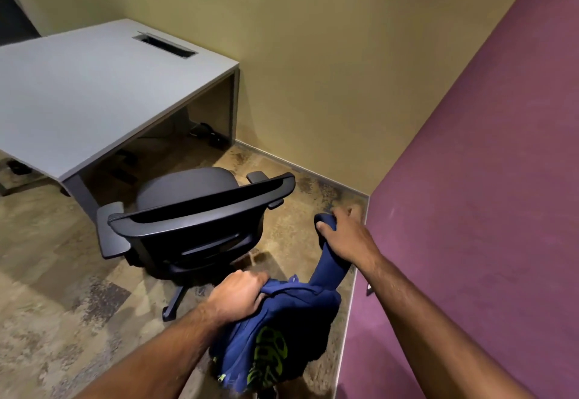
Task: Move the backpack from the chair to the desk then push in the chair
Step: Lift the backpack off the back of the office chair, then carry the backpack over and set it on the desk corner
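A navy blue backpack (282,329) with neon green markings hangs in the air in front of me, off the chair. My left hand (239,293) grips the fabric at its top left. My right hand (343,234) is closed around a blue strap that runs up from the bag. A black office chair (194,220) with armrests stands just beyond the bag, its seat bare and its back towards me. It is pulled out from the grey desk (94,91), whose top lies at the upper left.
A purple wall (470,210) runs close along my right side. A yellow wall (313,69) closes the far side behind the desk. The desk has a cable slot (164,44) near its back edge. Cables lie on the patterned carpet (62,289) under the desk.
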Demonstrator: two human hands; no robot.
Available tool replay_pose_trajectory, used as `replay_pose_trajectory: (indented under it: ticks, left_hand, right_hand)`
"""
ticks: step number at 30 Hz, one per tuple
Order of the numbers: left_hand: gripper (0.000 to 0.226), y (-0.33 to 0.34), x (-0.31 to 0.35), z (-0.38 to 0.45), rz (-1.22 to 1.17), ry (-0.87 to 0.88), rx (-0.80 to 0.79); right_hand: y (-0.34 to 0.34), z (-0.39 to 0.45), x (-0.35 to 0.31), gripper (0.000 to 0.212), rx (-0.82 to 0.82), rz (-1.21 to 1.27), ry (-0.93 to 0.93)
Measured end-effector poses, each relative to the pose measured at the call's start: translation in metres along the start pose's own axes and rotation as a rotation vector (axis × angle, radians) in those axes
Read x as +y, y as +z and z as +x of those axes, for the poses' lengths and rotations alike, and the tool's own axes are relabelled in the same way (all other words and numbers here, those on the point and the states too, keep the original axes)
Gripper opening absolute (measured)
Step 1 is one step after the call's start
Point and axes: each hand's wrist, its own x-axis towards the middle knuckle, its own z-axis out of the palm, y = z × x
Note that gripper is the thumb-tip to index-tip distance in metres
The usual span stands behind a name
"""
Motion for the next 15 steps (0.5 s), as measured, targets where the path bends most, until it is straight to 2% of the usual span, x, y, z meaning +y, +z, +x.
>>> replay_pose_trajectory:
  ticks: [3,5,7,8,10,12,15]
  left_hand:
    - [0.014,-0.002,0.004,0.0,0.004,0.006,-0.008]
    - [0.016,-0.006,0.004,-0.001,0.027,-0.002,-0.005]
    - [0.016,-0.01,0.002,-0.001,0.039,-0.004,0.015]
    - [0.016,-0.012,0.001,-0.001,0.035,0.002,0.026]
    - [0.014,-0.016,0.002,0.0,0.026,0.018,0.03]
    - [0.014,-0.017,0.003,0.002,0.037,0.029,0.013]
    - [0.015,-0.02,0.003,0.006,0.039,0.041,0.012]
  right_hand:
    - [0.016,-0.007,0.018,0.074,-0.234,-0.091,-0.165]
    - [0.027,-0.016,0.026,0.086,-0.481,-0.035,-0.26]
    - [0.04,-0.03,0.03,0.083,-0.67,0.088,-0.31]
    - [0.047,-0.037,0.033,0.078,-0.701,0.112,-0.321]
    - [0.064,-0.044,0.042,0.074,-0.64,0.124,-0.323]
    - [0.078,-0.046,0.049,0.071,-0.491,0.099,-0.279]
    - [0.085,-0.046,0.052,0.046,-0.371,0.091,-0.221]
